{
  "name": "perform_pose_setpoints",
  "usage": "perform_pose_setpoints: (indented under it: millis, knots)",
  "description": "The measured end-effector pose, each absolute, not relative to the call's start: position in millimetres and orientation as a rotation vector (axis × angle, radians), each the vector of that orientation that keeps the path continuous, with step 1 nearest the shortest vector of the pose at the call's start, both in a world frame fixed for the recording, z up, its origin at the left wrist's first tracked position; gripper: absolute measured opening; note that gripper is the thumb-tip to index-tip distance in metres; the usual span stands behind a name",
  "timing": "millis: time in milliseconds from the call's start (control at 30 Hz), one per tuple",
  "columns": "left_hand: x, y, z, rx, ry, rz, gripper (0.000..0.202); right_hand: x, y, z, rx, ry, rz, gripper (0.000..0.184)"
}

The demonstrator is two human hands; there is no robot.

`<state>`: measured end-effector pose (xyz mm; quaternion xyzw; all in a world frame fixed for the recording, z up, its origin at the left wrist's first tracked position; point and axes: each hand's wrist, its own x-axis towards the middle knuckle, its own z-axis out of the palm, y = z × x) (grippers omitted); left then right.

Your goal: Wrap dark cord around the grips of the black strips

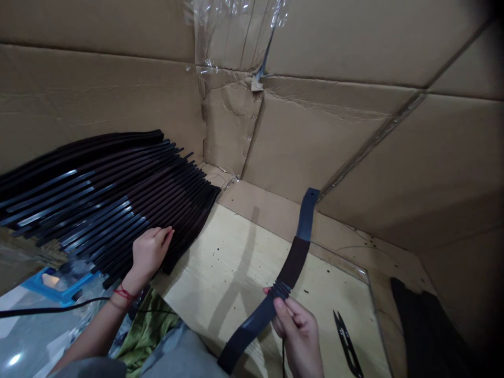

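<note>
A long, flat dark strap (296,260) is pinched in my right hand (297,328), between thumb and fingers near its middle. Where I grip it, the strap has a narrow band of ridges. Its far end, with a small hole, reaches toward the cardboard wall, and its near end curves down toward my lap. My left hand (151,253) is closed, thumb against fingers, at the near side of a large fanned stack of similar black straps (165,184). Whether something thin is in those fingers I cannot make out.
Black thread snips (346,344) lie on the pale wooden board (236,252) at my right. Cardboard walls (315,136) rise behind and on both sides. Dark material (417,320) lies far right. A blue plastic frame (59,286) and green cloth (147,328) are at lower left.
</note>
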<state>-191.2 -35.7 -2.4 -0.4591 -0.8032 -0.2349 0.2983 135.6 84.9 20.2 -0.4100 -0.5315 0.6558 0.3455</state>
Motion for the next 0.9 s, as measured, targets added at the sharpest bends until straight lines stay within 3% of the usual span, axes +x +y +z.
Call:
perform_pose_setpoints:
  millis: [500, 900]
  knots:
    - [-195, 16, 8, -1.266, -2.153, -0.516, 0.023, 139, 84, 24, -1.063, -1.338, 1.699, 0.053]
    - [-191, -1, 7, -1.266, -2.139, -0.518, 0.035, 152, 79, 25, -1.090, -1.288, 1.674, 0.051]
